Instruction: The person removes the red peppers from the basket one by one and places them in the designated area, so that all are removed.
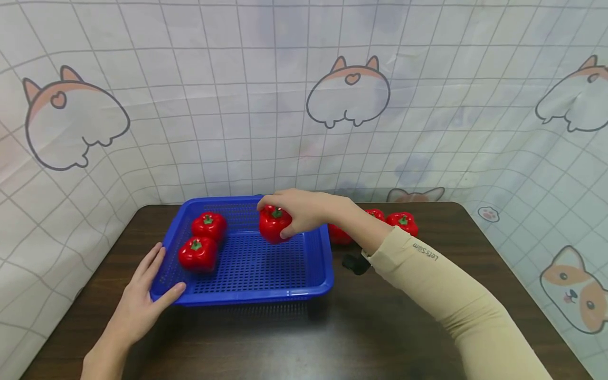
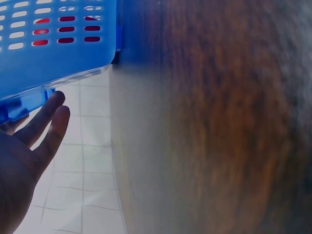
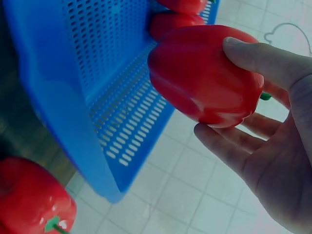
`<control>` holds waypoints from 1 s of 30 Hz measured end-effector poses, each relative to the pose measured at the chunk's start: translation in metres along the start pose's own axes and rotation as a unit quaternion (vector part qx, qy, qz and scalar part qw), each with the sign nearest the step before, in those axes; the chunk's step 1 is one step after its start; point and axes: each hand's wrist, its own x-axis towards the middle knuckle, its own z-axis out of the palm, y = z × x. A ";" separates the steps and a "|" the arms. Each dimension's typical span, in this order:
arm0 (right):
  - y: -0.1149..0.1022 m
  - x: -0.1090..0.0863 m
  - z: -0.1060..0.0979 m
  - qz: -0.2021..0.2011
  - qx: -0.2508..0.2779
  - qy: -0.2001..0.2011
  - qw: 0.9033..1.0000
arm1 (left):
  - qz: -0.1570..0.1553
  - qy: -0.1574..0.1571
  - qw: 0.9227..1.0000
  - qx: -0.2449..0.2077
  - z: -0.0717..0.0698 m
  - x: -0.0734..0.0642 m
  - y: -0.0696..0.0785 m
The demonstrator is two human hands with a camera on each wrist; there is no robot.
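Note:
A red bell pepper with a green stem is held in my right hand, above the right half of a blue plastic basket. In the right wrist view the thumb lies on one side of the pepper and the fingers on the other. My left hand rests at the basket's left front corner, fingers stretched along the left rim and thumb over the front rim. Two more red bell peppers, a rear one and a front one, sit inside the basket at its left.
Several red bell peppers lie right of the basket, one near the table's back edge and others partly hidden by my right arm. A small black object lies beside that forearm. Behind the dark wooden table hangs a checked cloth with dog drawings.

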 end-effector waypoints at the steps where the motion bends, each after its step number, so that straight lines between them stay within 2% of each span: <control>1: 0.001 -0.003 -0.001 -0.001 0.001 0.004 1.000 | 0.000 0.000 1.000 0.000 0.000 0.000 0.000; 12: 0.012 -0.038 -0.008 0.001 0.014 0.043 0.999 | -0.003 -0.005 1.000 0.000 -0.001 0.000 0.001; 30: 0.035 -0.084 -0.006 0.002 0.021 0.108 0.994 | -0.002 -0.006 1.000 -0.008 0.000 0.000 0.002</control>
